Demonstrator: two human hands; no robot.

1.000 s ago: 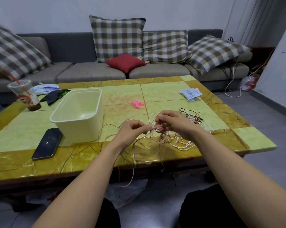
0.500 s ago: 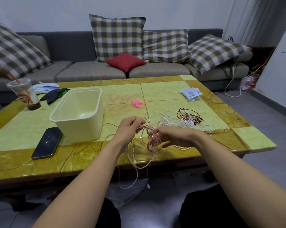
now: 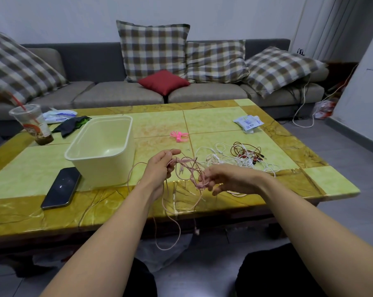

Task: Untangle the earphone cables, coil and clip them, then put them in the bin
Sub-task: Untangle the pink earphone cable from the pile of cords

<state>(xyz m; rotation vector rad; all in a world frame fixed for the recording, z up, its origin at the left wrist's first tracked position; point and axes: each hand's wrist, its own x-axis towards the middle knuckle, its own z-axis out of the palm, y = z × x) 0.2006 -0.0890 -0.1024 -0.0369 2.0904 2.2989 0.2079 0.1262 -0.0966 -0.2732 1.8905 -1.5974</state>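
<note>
A tangled pink earphone cable stretches between my two hands above the table's front edge. My left hand pinches one end of the tangle. My right hand holds the other end with curled fingers. Loose pink loops hang down past the table edge, with an earbud dangling. A heap of white cables and a dark red cable lies on the table behind my right hand. The cream plastic bin stands left of my hands. Pink clips lie mid-table.
A black phone lies in front of the bin. At the far left of the green-tiled table stand a plastic cup with a straw, a dark cloth and a wrapper. A white packet lies far right. A sofa with cushions stands behind.
My hands lifted the pink cable off the white heap and drew apart. My right hand dropped lower toward the table's front edge; more pink loops now hang below the edge.
</note>
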